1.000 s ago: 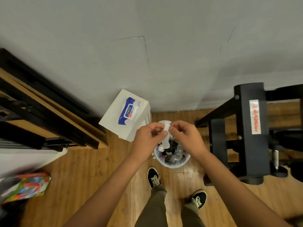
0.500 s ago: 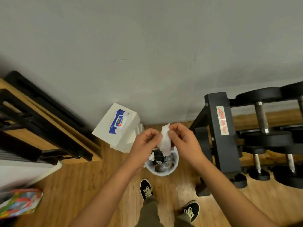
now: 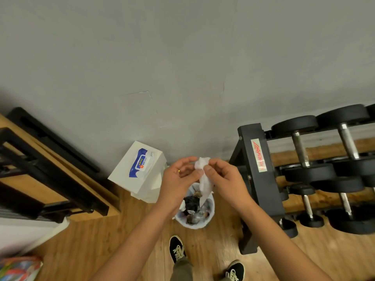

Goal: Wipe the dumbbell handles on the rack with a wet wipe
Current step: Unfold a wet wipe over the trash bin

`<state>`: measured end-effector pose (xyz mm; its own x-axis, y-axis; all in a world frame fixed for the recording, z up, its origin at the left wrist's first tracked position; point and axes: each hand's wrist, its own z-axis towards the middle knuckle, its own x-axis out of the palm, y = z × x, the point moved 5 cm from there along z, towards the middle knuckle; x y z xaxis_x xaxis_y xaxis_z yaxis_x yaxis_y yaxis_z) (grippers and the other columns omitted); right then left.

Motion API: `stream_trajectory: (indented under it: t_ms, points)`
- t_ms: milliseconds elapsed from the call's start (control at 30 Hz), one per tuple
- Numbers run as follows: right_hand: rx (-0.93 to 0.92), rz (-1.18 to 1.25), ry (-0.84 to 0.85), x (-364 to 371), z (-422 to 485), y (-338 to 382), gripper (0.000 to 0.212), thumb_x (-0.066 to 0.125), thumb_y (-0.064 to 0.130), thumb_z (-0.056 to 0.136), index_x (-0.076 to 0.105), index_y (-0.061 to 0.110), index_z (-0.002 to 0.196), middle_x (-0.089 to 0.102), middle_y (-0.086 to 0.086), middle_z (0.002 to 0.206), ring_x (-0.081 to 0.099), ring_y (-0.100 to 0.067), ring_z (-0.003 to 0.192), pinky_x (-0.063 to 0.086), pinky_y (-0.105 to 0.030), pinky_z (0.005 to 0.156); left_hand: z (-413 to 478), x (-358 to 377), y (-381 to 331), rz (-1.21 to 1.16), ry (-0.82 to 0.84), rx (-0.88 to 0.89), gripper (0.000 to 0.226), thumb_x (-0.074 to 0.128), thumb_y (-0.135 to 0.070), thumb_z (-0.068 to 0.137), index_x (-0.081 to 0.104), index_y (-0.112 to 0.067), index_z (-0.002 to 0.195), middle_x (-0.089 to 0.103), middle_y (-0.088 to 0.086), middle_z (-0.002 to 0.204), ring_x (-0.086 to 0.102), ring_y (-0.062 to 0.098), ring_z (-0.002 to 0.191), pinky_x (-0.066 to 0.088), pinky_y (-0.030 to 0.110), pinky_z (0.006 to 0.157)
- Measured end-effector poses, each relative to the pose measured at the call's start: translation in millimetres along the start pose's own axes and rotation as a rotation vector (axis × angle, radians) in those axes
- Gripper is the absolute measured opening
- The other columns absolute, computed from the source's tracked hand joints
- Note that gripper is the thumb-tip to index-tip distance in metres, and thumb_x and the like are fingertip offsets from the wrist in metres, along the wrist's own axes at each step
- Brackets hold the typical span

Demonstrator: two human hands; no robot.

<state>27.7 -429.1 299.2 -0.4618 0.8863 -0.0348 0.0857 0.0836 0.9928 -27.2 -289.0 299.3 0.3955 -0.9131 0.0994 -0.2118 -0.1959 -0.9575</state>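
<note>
A white wet wipe (image 3: 204,179) hangs crumpled between my two hands, above a small bin. My left hand (image 3: 178,179) pinches its upper left edge and my right hand (image 3: 224,179) pinches its upper right edge. To the right stands the black dumbbell rack (image 3: 260,179) with black dumbbells on it. Their chrome handles (image 3: 300,149) show on the top tier and smaller ones lie lower down. Against the wall at the left of my hands, a blue-and-white wet wipe pack (image 3: 142,163) lies on a white box.
A white waste bin (image 3: 194,209) full of rubbish stands on the wooden floor below my hands. My two shoes (image 3: 177,250) are in front of it. A black-and-wood frame (image 3: 50,169) leans at the left. A colourful bag (image 3: 18,268) lies at the bottom left.
The view has swung right and up, which brings more dumbbells on the rack into sight. My hands have lifted the wipe higher and pulled it out longer.
</note>
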Motion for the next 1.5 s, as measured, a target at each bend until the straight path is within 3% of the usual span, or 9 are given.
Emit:
stream_trajectory:
  t_ms: [400,533,733,833,967,1100,1200,1367,1500]
  points:
    - [0.049,0.045,-0.162,-7,0,4,0.017,0.052,0.021,0.103,0.067,0.015,0.11,0.074,0.003,0.094,0.072,-0.015,0.089,0.06,-0.026,0.074,0,-15,-11,-0.147,-0.151,0.043,0.026,0.068,0.006,0.092,0.07,-0.013,0.109,0.06,-0.003,0.08,0.068,0.018,0.083,0.063,0.037,0.077]
    - [0.076,0.081,0.002,8,0,5,0.023,0.056,0.031,0.101,0.066,0.015,0.114,0.075,-0.002,0.098,0.073,-0.019,0.093,0.061,-0.033,0.081,3,-16,-18,0.004,-0.069,0.095,0.031,0.073,0.002,0.09,0.071,-0.02,0.111,0.064,-0.011,0.081,0.07,0.017,0.085,0.061,0.041,0.082]
    - [0.078,0.14,-0.132,0,6,4,0.018,0.058,0.021,0.101,0.07,0.008,0.101,0.071,-0.012,0.092,0.069,-0.026,0.088,0.057,-0.04,0.078,6,-17,-22,0.004,-0.099,0.093,0.034,0.068,0.0,0.094,0.068,-0.027,0.116,0.064,-0.005,0.093,0.072,0.017,0.088,0.063,0.045,0.079]
    - [0.066,0.163,-0.114,-1,8,6,0.019,0.055,0.022,0.102,0.068,0.008,0.102,0.071,-0.012,0.093,0.068,-0.03,0.089,0.058,-0.039,0.079,7,-12,-10,-0.104,-0.044,0.006,0.039,0.062,0.001,0.098,0.063,-0.026,0.126,0.065,-0.001,0.095,0.072,0.015,0.088,0.062,0.043,0.078]
    - [0.033,0.074,-0.107,-2,8,10,0.02,0.057,0.025,0.102,0.064,0.007,0.096,0.066,-0.018,0.085,0.064,-0.02,0.073,0.051,-0.029,0.068,2,-1,8,-0.332,0.133,-0.375,0.045,0.065,-0.023,0.096,0.057,-0.005,0.136,0.072,0.011,0.107,0.072,0.022,0.093,0.062,0.034,0.072]
    - [0.044,0.002,-0.024,-6,8,10,0.018,0.055,0.027,0.102,0.067,0.014,0.101,0.069,-0.015,0.089,0.069,-0.03,0.087,0.056,-0.042,0.077,-5,3,19,-0.249,0.358,-0.594,0.049,0.055,-0.04,0.102,0.06,-0.008,0.139,0.066,0.016,0.135,0.063,0.032,0.126,0.059,0.042,0.094]
    - [0.037,0.013,-0.009,-8,6,12,0.018,0.055,0.024,0.102,0.068,0.012,0.102,0.069,-0.018,0.086,0.07,-0.032,0.083,0.057,-0.042,0.074,-2,5,22,-0.223,0.366,-0.616,0.049,0.061,-0.035,0.098,0.061,-0.006,0.138,0.065,0.019,0.136,0.067,0.029,0.121,0.057,0.043,0.1]
    - [0.144,0.048,0.022,-15,3,3,0.013,0.06,0.019,0.099,0.07,0.014,0.106,0.073,-0.013,0.094,0.071,-0.034,0.089,0.059,-0.053,0.081,7,3,21,-0.172,0.229,-0.468,0.039,0.067,-0.019,0.094,0.065,0.0,0.127,0.072,0.021,0.119,0.074,0.025,0.096,0.063,0.037,0.073]
    - [0.244,0.156,0.01,-21,0,-9,0.02,0.058,0.008,0.097,0.07,0.013,0.112,0.074,-0.01,0.101,0.07,-0.035,0.098,0.061,-0.045,0.083,9,-2,16,-0.084,0.178,-0.356,0.02,0.057,-0.01,0.103,0.064,-0.005,0.121,0.077,0.009,0.095,0.076,0.019,0.078,0.06,0.031,0.059]
